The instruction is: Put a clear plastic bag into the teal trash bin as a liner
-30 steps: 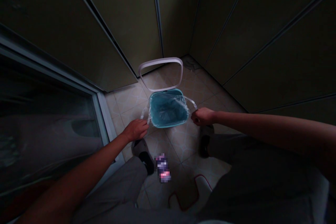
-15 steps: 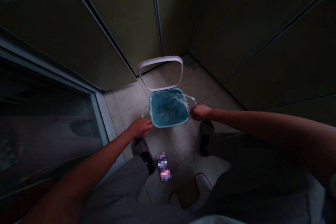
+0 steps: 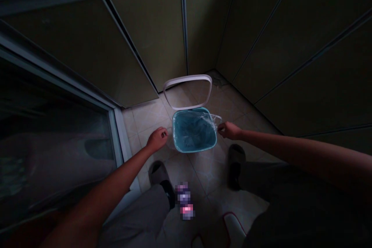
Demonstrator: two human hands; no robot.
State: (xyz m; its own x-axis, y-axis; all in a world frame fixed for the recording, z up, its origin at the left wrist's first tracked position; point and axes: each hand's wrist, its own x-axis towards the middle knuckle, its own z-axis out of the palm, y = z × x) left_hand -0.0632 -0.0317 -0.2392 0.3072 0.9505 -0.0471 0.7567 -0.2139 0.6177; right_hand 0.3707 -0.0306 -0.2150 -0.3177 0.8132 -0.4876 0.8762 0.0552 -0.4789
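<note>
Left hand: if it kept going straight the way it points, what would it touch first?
The left hand would likely meet the clear plastic liner at the edge of the teal bin first, though depth is unclear.

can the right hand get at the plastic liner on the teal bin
Probably yes: the right hand is right beside the clear plastic liner at the rim of the teal bin, and nothing stands between them.

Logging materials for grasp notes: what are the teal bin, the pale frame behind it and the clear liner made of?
The teal bin looks like moulded plastic: smooth, faint sheen, rounded rim. The pale frame is probably plastic too, matte, though dim light leaves that open. The clear liner looks like thin plastic film: glossy, creased, see-through.
</note>
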